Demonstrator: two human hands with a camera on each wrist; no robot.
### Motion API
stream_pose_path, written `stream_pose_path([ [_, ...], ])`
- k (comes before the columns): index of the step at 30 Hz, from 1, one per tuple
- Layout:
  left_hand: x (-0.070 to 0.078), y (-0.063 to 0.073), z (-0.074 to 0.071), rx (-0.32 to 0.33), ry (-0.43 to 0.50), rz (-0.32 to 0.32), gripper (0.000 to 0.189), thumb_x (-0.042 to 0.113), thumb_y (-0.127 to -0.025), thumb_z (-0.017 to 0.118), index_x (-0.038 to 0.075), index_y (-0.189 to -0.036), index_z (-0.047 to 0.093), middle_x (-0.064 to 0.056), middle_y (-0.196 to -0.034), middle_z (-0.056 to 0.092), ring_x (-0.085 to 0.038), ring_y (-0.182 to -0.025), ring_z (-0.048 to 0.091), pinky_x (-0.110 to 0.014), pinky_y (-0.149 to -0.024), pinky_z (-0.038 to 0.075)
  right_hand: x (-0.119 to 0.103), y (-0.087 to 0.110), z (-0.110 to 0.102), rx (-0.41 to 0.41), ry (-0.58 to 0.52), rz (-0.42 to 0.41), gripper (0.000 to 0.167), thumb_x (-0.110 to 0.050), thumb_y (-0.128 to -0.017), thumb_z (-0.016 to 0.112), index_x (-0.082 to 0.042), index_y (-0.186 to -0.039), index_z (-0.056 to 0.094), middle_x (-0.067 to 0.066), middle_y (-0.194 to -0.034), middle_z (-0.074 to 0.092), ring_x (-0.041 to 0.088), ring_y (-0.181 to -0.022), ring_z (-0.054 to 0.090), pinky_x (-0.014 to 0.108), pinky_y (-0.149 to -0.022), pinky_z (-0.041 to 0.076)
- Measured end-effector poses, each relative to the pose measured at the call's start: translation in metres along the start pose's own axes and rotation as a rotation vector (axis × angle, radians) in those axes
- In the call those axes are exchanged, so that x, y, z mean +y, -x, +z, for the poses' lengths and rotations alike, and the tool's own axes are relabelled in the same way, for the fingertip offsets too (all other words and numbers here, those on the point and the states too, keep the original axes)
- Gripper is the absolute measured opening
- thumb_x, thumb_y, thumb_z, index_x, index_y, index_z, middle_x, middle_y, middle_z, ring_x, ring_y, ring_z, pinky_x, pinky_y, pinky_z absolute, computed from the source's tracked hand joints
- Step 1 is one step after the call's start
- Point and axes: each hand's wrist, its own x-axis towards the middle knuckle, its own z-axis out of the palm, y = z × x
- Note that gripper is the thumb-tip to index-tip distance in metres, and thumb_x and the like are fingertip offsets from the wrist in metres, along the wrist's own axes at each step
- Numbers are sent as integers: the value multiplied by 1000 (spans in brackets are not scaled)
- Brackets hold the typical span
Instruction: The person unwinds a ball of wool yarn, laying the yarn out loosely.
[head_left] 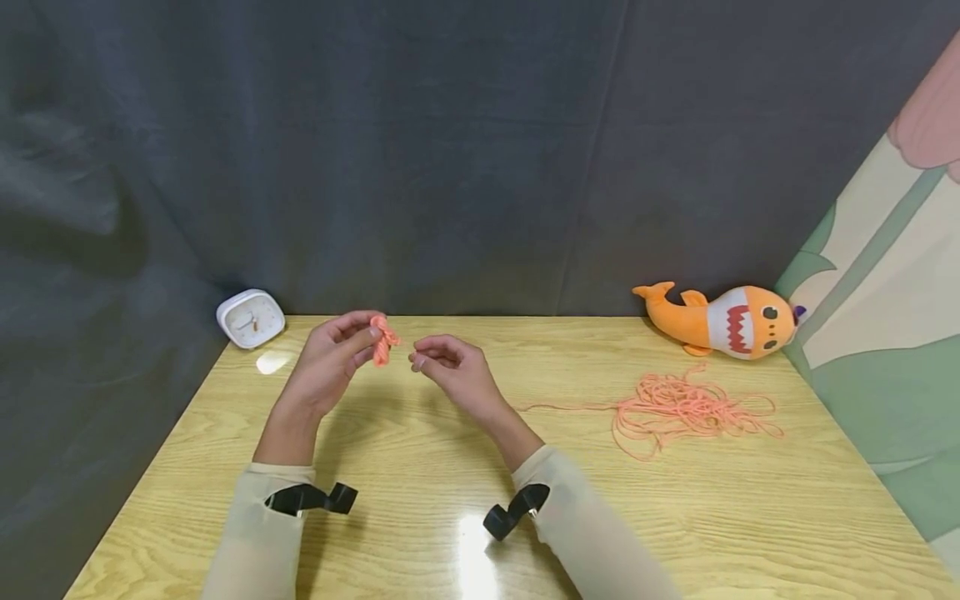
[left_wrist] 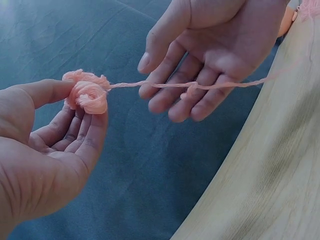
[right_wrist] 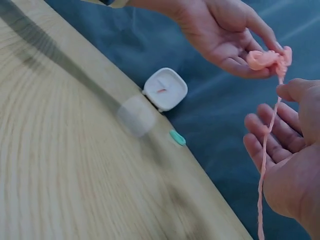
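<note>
My left hand [head_left: 327,358] pinches a small wound bundle of salmon-pink yarn [head_left: 381,343] between thumb and fingers, above the table. From the bundle a single strand [left_wrist: 132,85] runs taut across the right hand's fingers, with a small knot [left_wrist: 189,90] in it. My right hand [head_left: 459,371] is palm up beside the bundle in the left wrist view, its fingers loosely bent under the strand and the thumb apart from them. The strand leads on to a loose, tangled heap of the same yarn [head_left: 686,408] on the right of the table.
An orange plush shark [head_left: 720,321] lies at the back right behind the yarn heap. A white clock [head_left: 251,319] stands at the back left corner. Near the table edge sits a small green object [right_wrist: 177,137]. Dark cloth [head_left: 465,167] hangs behind the wooden table [head_left: 420,467].
</note>
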Motion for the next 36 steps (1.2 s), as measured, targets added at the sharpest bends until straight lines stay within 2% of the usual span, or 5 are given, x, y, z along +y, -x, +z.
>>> stream_pose_path([
  [9,3,1,-1,-24,-3,43,12,11,-101,66,9,-113,68,4,-98,71,-8,-82,66,-20,-78,57,-4,2,-12,78,-27,-13,26,-16,-101,67,5,-114,71,-5,-76,59,10,-66,46,24,-61,40],
  [22,2,1,-4,-5,6,17,15,8,-100,68,4,-114,66,4,-97,72,-9,-92,73,-20,-85,59,-25,15,-58,210,-40,-47,24,-16,-99,70,5,-109,72,-6,-74,58,9,-71,49,22,-63,43],
  [27,2,2,-5,7,8,8,10,6,-99,67,10,-109,70,5,-96,71,-7,-90,72,-19,-82,58,-31,23,-72,236,-24,-52,21,-15,-99,70,3,-108,72,-6,-75,57,8,-71,49,21,-64,44],
  [32,3,2,-5,-14,18,39,10,6,-99,68,13,-105,71,4,-96,71,-9,-92,74,-22,-87,60,-37,32,-90,261,-24,-69,7,-13,-99,69,-10,-98,75,-6,-73,54,8,-68,47,22,-61,41],
  [36,4,2,-5,-25,30,49,11,6,-99,68,13,-106,71,3,-98,71,-9,-92,73,-23,-90,60,-40,40,-105,287,-15,-80,9,-14,-99,69,-18,-93,75,-5,-72,52,9,-65,45,23,-59,38],
])
